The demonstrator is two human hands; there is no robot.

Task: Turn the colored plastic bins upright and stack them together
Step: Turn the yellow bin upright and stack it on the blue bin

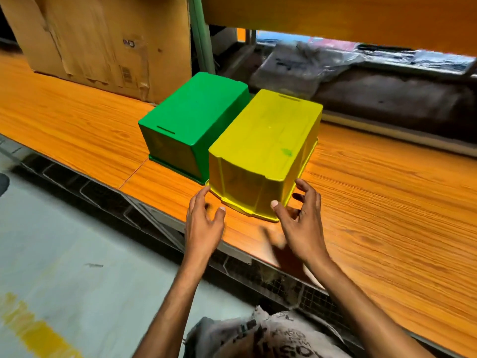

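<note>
- Printed grey shirt [271, 337] at the bottom edge; both bare forearms reach forward from it over the bench [374, 202] front.
- Grey floor [77, 254] to the left below the bench, with a worn yellow line [31, 329] painted on it.
- Left hand [204, 220]: fingers spread and relaxed, holding nothing. Its index tip is just beside the near-left corner of the yellow bin [268, 140]; contact cannot be told because of blur.
- Right hand [302, 223]: fingers apart, holding nothing, cupped round the bin's near-right corner. The thumb tip is at the near wall just above the rim and the fingers are beside the right wall. Firm contact cannot be told.
- Yellow bin: upside down, rim flat on the orange wood-grain bench, base up. There is a slot at the base's far end and a small green smear on the base.
- Green bin [196, 109]: also upside down on the bench, on the left of the yellow bin and slightly farther back. Their long sides meet.
- Worn cardboard box [103, 42] on the bench at far left, behind the green bin.
- Green post [204, 34] behind the bins, with an orange upper shelf board [335, 14] above.
- Plastic-wrapped bundles [309, 60] lie beyond the bench, blurred.
</note>
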